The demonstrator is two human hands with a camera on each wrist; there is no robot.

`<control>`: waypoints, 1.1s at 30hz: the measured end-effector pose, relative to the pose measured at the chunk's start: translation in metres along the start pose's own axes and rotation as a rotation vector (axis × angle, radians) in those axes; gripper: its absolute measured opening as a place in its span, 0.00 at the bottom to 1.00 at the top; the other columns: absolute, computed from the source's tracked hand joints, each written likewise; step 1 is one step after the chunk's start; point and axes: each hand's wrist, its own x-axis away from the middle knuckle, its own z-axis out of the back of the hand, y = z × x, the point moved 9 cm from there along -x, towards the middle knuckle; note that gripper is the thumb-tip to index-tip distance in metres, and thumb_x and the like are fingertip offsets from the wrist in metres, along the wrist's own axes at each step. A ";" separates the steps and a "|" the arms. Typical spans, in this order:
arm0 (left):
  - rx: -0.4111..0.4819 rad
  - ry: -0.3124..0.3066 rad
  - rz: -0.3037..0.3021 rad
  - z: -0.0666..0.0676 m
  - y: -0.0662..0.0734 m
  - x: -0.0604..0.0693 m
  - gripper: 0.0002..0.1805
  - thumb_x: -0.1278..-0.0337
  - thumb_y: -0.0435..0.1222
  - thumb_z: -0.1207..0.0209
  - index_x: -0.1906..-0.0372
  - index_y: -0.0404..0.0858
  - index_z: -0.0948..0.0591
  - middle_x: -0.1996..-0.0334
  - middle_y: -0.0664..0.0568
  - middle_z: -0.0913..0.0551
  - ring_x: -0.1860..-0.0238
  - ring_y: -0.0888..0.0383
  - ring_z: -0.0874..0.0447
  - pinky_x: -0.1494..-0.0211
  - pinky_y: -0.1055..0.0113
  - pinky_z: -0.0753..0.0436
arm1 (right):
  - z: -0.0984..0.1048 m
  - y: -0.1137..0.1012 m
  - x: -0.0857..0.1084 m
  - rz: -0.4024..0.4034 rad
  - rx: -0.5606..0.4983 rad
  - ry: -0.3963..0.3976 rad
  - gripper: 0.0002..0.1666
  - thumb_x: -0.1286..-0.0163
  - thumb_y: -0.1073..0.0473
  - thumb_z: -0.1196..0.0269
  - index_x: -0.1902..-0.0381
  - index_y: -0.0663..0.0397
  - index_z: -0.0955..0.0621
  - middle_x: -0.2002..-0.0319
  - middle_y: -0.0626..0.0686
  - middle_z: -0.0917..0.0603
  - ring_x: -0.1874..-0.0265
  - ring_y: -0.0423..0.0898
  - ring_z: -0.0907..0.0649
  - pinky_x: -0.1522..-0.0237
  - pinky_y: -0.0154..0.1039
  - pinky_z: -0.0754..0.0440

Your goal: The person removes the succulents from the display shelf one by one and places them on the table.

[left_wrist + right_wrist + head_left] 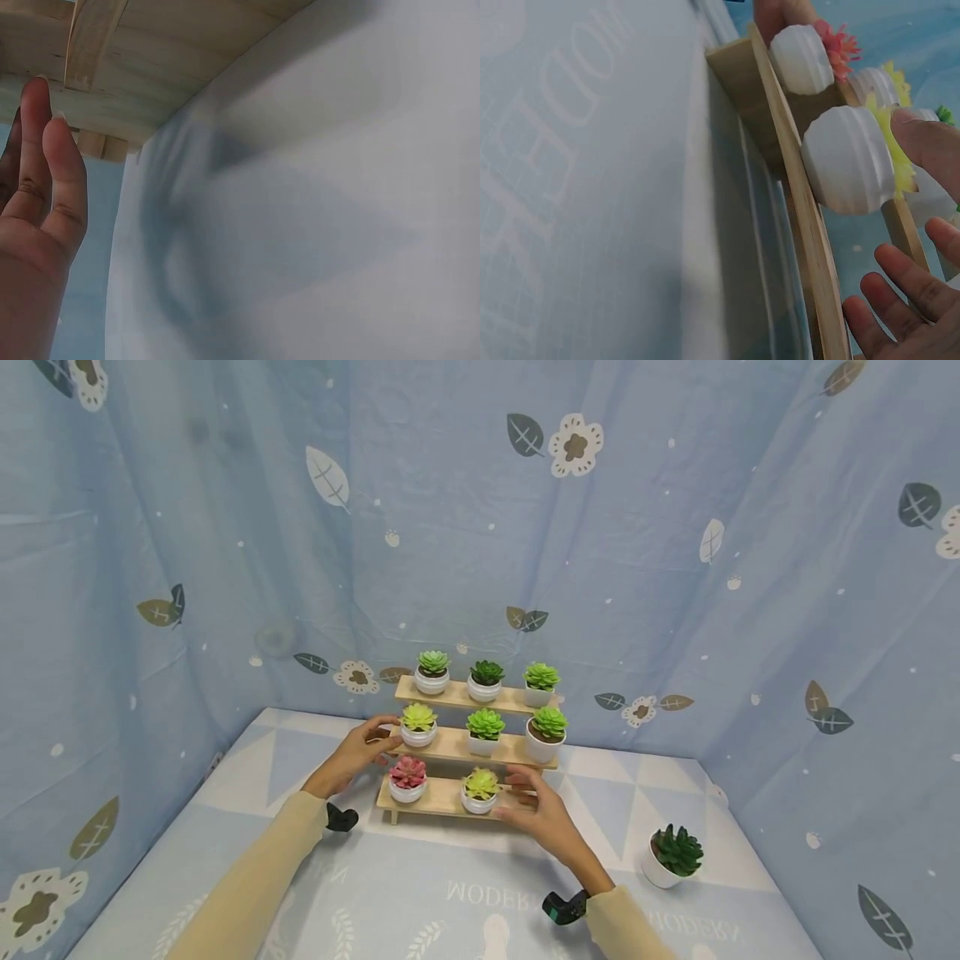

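A three-tier wooden stand [442,697] carries several small potted succulents in white pots. My left hand [360,750] is at the left end of its middle tier, beside a yellow-green succulent [418,717]; whether it touches the pot or wood I cannot tell. In the left wrist view, its visible fingers [66,176] extend near the wooden underside. On the bottom tier sit a red succulent [408,774] and another yellow-green succulent [480,784]. My right hand [546,817] is spread just right of that second pot, thumb close to its leaves in the right wrist view, nothing gripped.
A dark green succulent [675,853] in a white pot stands apart on the patterned tablecloth [420,877], at the right. The top tier bears several green succulents, including a dark one [486,673]. A blue curtain [450,510] surrounds the back and sides.
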 end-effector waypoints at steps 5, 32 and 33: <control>0.008 0.002 0.010 0.000 0.000 0.000 0.36 0.36 0.55 0.33 0.28 0.48 0.29 0.39 0.37 0.25 0.47 0.44 0.17 0.44 0.40 0.19 | -0.006 -0.001 -0.003 0.013 -0.011 -0.009 0.45 0.38 0.51 0.22 0.27 0.45 0.29 0.38 0.57 0.22 0.37 0.58 0.23 0.34 0.59 0.27; 0.029 -0.001 -0.011 0.001 -0.005 -0.002 0.34 0.34 0.51 0.33 0.28 0.47 0.29 0.40 0.37 0.26 0.48 0.44 0.19 0.43 0.37 0.21 | -0.027 -0.006 -0.016 -0.017 0.073 -0.006 0.46 0.39 0.48 0.22 0.26 0.49 0.28 0.42 0.53 0.21 0.45 0.49 0.21 0.42 0.53 0.21; 0.030 -0.001 -0.010 0.001 -0.005 -0.002 0.33 0.33 0.51 0.33 0.28 0.47 0.29 0.40 0.37 0.26 0.48 0.44 0.19 0.43 0.37 0.21 | -0.027 -0.006 -0.016 -0.022 0.077 -0.004 0.46 0.39 0.48 0.22 0.26 0.49 0.28 0.42 0.53 0.21 0.46 0.49 0.21 0.43 0.53 0.21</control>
